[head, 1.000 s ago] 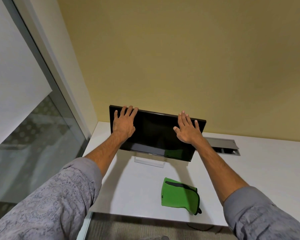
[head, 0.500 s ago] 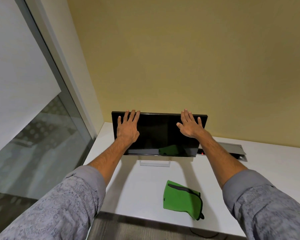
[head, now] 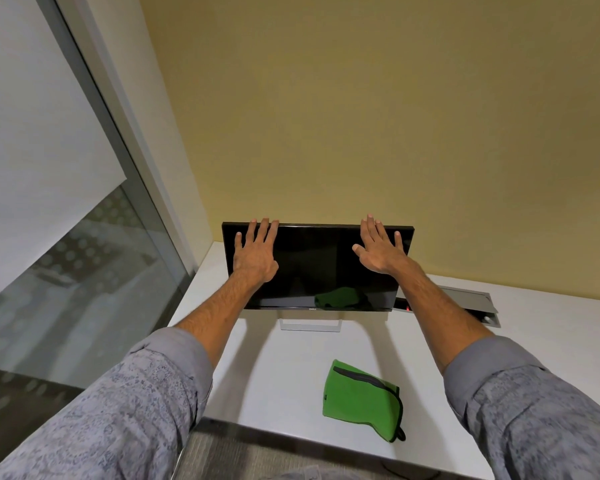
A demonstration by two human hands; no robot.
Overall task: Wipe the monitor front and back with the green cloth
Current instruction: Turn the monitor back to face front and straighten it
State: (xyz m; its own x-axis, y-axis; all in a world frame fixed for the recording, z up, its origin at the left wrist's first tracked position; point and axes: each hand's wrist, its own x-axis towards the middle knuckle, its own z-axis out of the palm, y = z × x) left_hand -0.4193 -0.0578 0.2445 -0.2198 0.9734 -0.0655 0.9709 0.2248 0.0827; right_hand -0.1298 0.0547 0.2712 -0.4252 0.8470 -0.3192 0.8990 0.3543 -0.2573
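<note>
Green cloth (head: 358,400) on desk (head: 281,379); L hand (head: 255,258), R hand (head: 379,252) flat on monitor (head: 317,268).

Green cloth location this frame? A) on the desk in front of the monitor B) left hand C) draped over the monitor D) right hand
A: the green cloth lies on the desk in front of the monitor, while the left hand and right hand rest flat on its screen, holding nothing.
</note>
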